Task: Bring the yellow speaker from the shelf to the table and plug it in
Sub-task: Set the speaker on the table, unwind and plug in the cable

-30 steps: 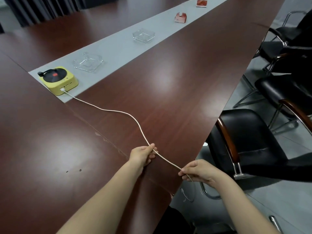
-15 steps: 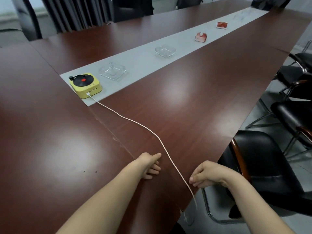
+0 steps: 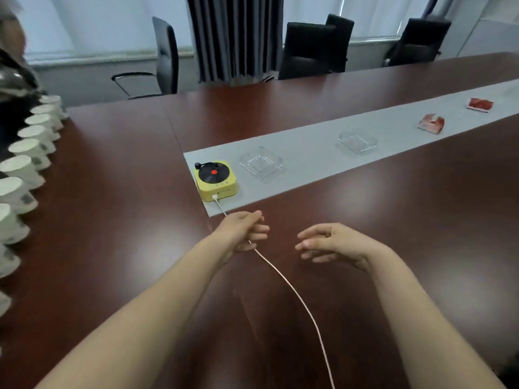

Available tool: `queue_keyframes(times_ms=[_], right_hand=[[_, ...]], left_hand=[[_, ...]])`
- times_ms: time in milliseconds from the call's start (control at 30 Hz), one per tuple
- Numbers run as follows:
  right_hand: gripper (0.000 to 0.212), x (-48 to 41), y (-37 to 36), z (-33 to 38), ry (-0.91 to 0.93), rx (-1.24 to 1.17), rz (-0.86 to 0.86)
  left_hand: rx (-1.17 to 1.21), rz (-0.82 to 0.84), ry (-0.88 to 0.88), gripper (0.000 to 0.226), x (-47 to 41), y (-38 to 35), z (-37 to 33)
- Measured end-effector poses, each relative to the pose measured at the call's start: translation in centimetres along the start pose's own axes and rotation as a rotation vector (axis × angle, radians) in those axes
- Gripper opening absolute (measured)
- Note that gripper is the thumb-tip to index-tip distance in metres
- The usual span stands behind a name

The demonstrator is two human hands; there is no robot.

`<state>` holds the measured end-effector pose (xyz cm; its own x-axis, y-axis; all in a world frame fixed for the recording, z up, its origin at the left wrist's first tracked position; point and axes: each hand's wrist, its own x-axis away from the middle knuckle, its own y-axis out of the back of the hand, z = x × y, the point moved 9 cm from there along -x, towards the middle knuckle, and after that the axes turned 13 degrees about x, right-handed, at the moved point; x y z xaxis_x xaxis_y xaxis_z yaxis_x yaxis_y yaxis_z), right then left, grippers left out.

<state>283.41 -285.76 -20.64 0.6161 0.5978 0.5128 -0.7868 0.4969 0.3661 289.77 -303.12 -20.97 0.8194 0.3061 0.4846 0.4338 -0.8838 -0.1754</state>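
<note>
1. Conference table (image 3: 365, 220): dark red-brown wood, fills most of the view, glossy with soft light patches.
2. Grey runner strip (image 3: 314, 153): set along the table's middle, running from centre to far right.
3. Black office chairs (image 3: 309, 49): far side of the table, in front of pale blinds and a dark curtain (image 3: 233, 37). One more chair stands far left of the curtain.
4. White cups (image 3: 25, 153): a row down the left edge of the table, printed marks too blurred to read.
5. Left hand (image 3: 243, 231): centre, just near of the runner's end, fingers curled around the cable. Closed grip on the cable; the cord goes in at the far side of the fist and comes out at the near side.
6. Right hand (image 3: 331, 242): to the right of the left hand, over bare wood. Fingers loosely spread and slightly bent, holding nothing, apart from the cable.
7. Yellow speaker (image 3: 216, 181): turntable-style, black disc with red centre on top. Sits on the near-left end of the runner, just far of the left hand.
8. Glass ashtrays (image 3: 261, 165): one right beside the speaker, a second further right on the runner.
9. Red-and-white packets (image 3: 431, 123): two, far right on the runner, well apart from the speaker.
10. White cable (image 3: 295, 293): plug seated in the speaker's near face, runs through the left hand, then across the wood to the near edge of view.
</note>
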Motion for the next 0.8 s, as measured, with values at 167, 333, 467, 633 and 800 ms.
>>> queue_keyframes(times_ms=[167, 333, 467, 633, 800], right_hand=[[0.031, -9.3, 2.6, 7.3, 0.12, -0.122, -0.117], [0.026, -17.7, 2.7, 10.9, 0.164, -0.187, -0.186], [0.047, -24.3, 1.6, 11.3, 0.142, -0.185, -0.206], [0.062, -30.8, -0.8, 11.2, 0.112, -0.085, -0.181], [0.075, -34.7, -3.3, 11.3, 0.137, -0.078, -0.133]], left_hand=[[0.088, -0.156, -0.17, 0.022, -5.2, 5.4, -6.3], [0.207, -0.377, -0.249, 0.02, -9.9, 10.7, -8.0], [0.157, -0.564, -0.267, 0.022, -14.4, 14.9, -7.0], [0.077, -0.649, -0.302, 0.034, -19.0, 17.0, -5.8], [0.069, -0.519, -0.275, 0.056, -22.9, 16.5, -3.8]])
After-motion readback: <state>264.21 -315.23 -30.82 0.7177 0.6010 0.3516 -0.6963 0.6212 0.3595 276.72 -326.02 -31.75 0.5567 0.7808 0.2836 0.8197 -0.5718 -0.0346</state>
